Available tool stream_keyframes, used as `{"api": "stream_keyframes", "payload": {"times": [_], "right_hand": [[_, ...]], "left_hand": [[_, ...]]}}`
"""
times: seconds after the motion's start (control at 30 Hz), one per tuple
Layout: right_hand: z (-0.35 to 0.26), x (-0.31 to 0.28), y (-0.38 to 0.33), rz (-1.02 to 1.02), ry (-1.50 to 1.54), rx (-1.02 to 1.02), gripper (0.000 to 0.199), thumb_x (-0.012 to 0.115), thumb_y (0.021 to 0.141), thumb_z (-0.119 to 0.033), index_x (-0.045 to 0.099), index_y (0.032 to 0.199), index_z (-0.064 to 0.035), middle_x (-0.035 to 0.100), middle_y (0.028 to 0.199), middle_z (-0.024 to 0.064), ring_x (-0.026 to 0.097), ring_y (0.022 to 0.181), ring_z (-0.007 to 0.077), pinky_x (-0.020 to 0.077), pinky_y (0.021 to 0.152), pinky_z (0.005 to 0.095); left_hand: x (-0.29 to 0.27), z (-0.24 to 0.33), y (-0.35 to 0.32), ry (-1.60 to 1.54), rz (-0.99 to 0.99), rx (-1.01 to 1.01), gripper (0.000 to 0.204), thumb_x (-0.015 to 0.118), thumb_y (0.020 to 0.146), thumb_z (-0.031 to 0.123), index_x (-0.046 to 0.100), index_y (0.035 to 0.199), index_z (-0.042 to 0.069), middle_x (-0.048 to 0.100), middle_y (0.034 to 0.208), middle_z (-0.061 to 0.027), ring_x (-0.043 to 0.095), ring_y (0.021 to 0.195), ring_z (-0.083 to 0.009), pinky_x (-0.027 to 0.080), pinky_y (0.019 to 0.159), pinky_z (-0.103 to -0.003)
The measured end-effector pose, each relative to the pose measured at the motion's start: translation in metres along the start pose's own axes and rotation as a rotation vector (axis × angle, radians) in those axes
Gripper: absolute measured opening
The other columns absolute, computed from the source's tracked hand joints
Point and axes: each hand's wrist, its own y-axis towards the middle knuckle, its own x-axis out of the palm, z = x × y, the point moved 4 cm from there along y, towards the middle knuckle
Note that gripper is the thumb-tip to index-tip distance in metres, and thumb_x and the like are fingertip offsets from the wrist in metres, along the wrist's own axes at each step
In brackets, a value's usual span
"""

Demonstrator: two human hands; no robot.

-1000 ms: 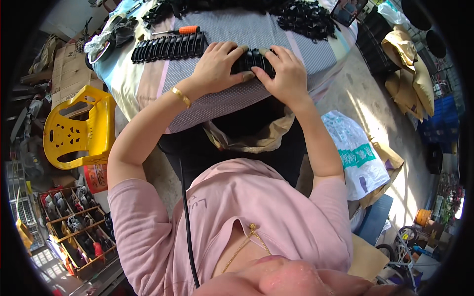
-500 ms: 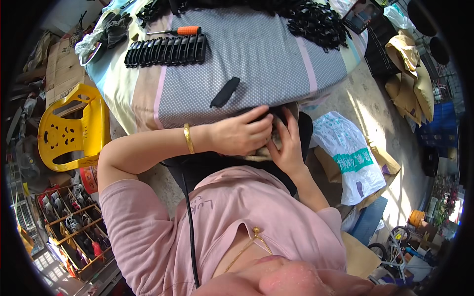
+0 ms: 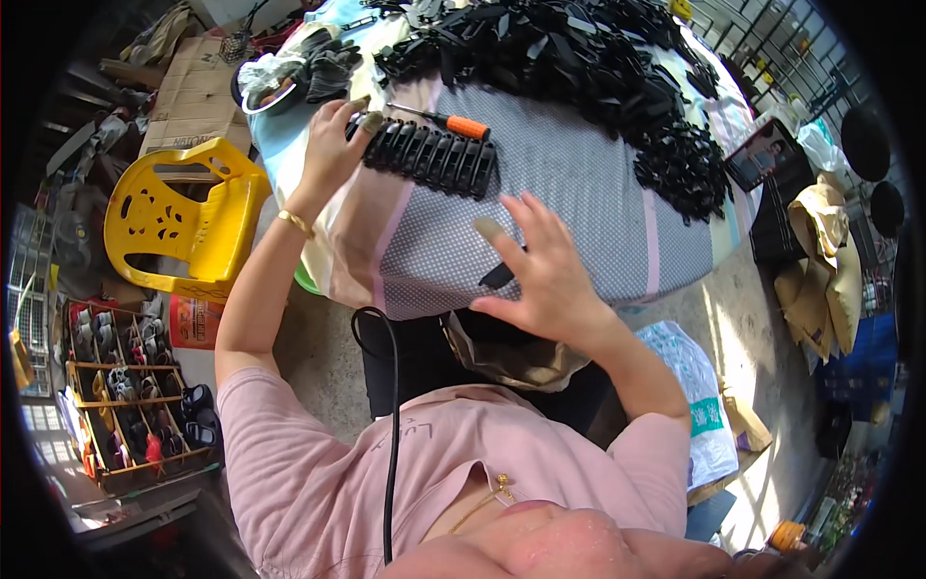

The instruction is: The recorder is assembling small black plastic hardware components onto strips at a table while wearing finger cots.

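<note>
My left hand is at the left end of a row of black plastic clips on the cloth-covered table. Its thumb and forefinger, both with greenish fingertip covers, stand slightly apart beside the end clip; whether they touch it is unclear. My right hand hovers over the table's near side, fingers spread and holding nothing. Under it lies a small black piece, partly hidden by the hand. A screwdriver with an orange handle rests just behind the row.
Loose black plastic parts cover the table's far side, with a denser heap at right. Beyond that stands a phone. A yellow chair is at left. A brown paper bag sits at my lap. A black cable runs down my front.
Both hands have left the lap at the table's edge. The left has gone to the row's left end; the right has risen over the table, opening. The view has shifted, showing more of the far side.
</note>
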Motion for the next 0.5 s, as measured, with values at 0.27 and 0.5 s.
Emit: {"api": "stream_keyframes", "payload": {"times": [0.27,0.5], "right_hand": [[0.049,0.065,0.079,-0.083,-0.128,-0.034,0.071,0.06,0.075,-0.055,0.046,0.126,-0.0077,0.033,0.134,0.0262,0.028,0.129,0.0419,0.0282,0.101,0.0513],[0.045,0.042,0.047,-0.103,0.0,-0.038,0.06,0.063,0.078,-0.046,0.053,0.115,-0.0002,0.041,0.129,0.025,0.036,0.125,0.04,0.0304,0.102,0.0468]], "left_hand": [[0.035,-0.011,-0.007,-0.113,-0.138,-0.225,0.052,0.059,0.081,0.044,0.058,0.111,0.001,0.057,0.109,-0.0206,0.054,0.103,-0.0326,0.041,0.091,-0.037],[0.029,0.064,-0.026,-0.329,-0.32,-0.081,0.051,0.062,0.078,0.041,0.058,0.114,0.004,0.052,0.116,-0.0187,0.046,0.11,-0.0335,0.037,0.096,-0.038]]}}
